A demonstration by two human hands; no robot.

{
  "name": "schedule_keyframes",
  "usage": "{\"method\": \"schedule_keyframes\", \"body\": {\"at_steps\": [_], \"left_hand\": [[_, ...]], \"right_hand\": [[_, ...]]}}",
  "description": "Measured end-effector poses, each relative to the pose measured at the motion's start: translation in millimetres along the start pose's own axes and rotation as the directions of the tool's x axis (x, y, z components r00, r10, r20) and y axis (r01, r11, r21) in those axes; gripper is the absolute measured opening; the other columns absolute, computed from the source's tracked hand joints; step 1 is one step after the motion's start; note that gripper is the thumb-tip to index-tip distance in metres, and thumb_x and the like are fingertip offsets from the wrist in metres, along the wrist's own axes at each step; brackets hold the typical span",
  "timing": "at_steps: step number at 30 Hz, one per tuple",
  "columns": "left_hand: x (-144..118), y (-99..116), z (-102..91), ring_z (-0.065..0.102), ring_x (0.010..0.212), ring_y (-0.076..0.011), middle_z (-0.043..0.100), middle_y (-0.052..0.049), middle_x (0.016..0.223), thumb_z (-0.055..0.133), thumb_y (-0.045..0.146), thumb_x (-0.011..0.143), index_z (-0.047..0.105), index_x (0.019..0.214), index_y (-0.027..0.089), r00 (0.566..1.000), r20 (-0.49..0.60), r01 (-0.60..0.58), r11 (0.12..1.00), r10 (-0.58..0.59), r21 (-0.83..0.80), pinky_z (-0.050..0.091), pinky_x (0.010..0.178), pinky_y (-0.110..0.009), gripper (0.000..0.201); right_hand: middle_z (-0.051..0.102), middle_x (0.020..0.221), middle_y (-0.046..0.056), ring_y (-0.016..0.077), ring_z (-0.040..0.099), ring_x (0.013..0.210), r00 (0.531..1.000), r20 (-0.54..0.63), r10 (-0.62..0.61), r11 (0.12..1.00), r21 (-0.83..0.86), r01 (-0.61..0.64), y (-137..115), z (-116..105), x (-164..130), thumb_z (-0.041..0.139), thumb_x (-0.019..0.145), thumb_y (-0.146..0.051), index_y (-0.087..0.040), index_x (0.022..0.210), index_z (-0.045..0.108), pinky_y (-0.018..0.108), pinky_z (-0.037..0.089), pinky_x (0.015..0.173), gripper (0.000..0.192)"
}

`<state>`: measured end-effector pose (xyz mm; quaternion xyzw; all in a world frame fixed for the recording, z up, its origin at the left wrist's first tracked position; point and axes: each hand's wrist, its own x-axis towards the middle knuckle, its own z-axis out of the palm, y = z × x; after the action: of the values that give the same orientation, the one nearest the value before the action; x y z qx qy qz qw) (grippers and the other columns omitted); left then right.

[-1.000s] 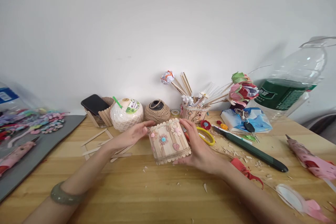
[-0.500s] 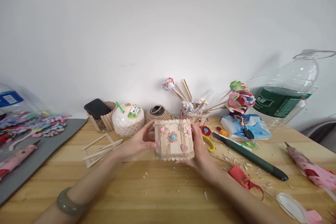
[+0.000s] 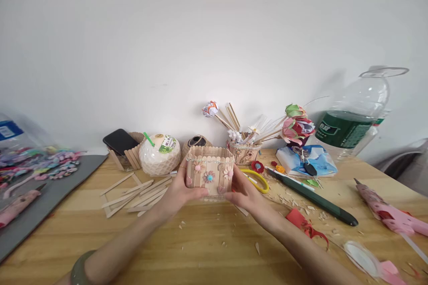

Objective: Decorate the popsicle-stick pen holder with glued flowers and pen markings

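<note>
Your left hand and right hand hold opposite sides of a pale wooden-stick box with pastel flowers, fingers wrapped, thumbs at its near face. It is upright over the middle of the brown wooden bench, loose flat wooden sticks left, a yellow loop handle right; whether it touches down, you can't tell. You seem to be steadying it; turning it would call for even pressure.

A smooth, rounded grey-green bangle encircles the bare left forearm.
</note>
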<state>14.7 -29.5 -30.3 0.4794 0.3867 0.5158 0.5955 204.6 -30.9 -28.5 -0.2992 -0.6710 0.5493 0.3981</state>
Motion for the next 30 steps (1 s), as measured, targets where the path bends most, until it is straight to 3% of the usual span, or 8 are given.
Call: {"method": "schedule_keyframes", "body": {"at_steps": [2,6,15,25,30], "left_hand": [[0,-1,1.1,0.055,0.111,-0.0284,0.057,-0.011,0.124,0.081,0.018,0.054,0.038,0.12,0.018,1.0,-0.006,-0.006,1.0,0.006,0.001,0.047,0.087,-0.034,0.079],[0,-4,4.5,0.058,0.106,-0.0305,0.061,-0.013,0.118,0.08,0.019,0.051,0.042,0.117,0.016,0.999,-0.041,-0.027,0.999,0.026,-0.019,0.049,0.084,-0.036,0.076],[-6,1,11.0,0.061,0.101,-0.0304,0.066,-0.012,0.111,0.079,0.022,0.052,0.044,0.116,0.016,0.997,-0.068,-0.03,0.999,0.032,0.027,0.05,0.084,-0.037,0.073],[-7,8,13.3,0.061,0.103,-0.0307,0.067,-0.01,0.11,0.078,0.022,0.054,0.046,0.117,0.018,0.997,-0.062,-0.043,0.996,0.048,0.084,0.051,0.084,-0.036,0.07],[-6,7,9.4,0.059,0.107,-0.0282,0.061,-0.011,0.119,0.075,0.02,0.059,0.041,0.118,0.018,0.999,0.034,-0.044,0.992,0.04,0.115,0.049,0.086,-0.033,0.068]], "right_hand": [[0.037,0.142,0.004,0.0253,0.031,0.132,0.999,-0.017,0.028,0.994,0.105,-0.026,-5,-1,2,0.053,0.076,-0.025,-0.025,0.138,0.032,0.046,0.027,0.107,0.066],[0.046,0.137,0.003,0.0258,0.034,0.13,0.993,-0.104,0.05,0.991,0.126,-0.036,-1,-2,5,0.055,0.073,-0.019,-0.025,0.13,0.044,0.046,0.028,0.106,0.059],[0.05,0.132,0.009,0.0263,0.047,0.12,0.992,-0.125,-0.007,1.0,0.022,0.01,1,-5,7,0.061,0.074,-0.023,-0.02,0.127,0.045,0.044,0.035,0.102,0.056],[0.059,0.12,0.008,0.0246,0.056,0.109,0.995,-0.095,-0.018,0.998,-0.064,0.012,-1,-8,6,0.06,0.074,-0.02,-0.02,0.124,0.046,0.041,0.043,0.094,0.052],[0.062,0.115,0.005,0.0228,0.059,0.103,0.994,-0.11,-0.005,0.997,-0.082,-0.005,-3,-6,8,0.06,0.071,-0.016,-0.021,0.12,0.049,0.038,0.045,0.091,0.051]]}}
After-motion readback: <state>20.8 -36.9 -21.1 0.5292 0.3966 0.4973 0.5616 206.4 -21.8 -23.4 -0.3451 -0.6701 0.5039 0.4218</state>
